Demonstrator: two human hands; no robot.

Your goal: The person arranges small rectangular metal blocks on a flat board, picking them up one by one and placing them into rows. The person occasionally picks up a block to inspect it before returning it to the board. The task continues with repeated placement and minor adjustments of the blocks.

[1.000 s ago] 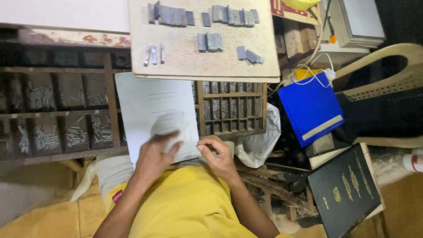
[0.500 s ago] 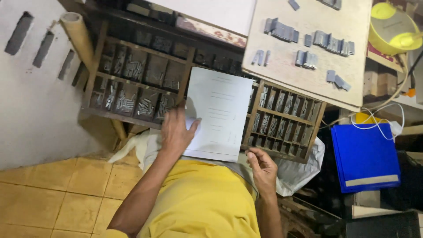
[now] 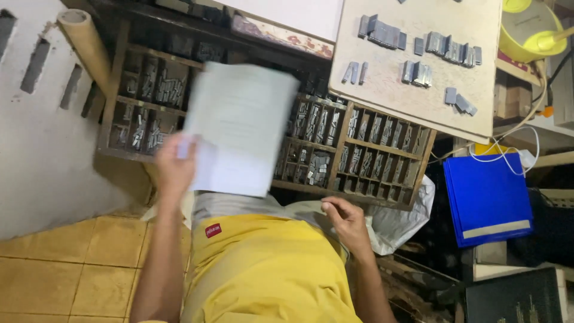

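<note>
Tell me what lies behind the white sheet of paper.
The left hand holds the white sheet over a wooden compartment tray of grey metal type; the compartments directly behind it are hidden.

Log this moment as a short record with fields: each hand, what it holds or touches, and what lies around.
left hand: raised, gripping the white paper sheet by its lower left edge
right hand: empty, resting low on the pale cloth near the wooden compartment tray of metal type
above: beige board bearing small grey metal blocks
right side: blue flat folder, yellow bucket
</note>
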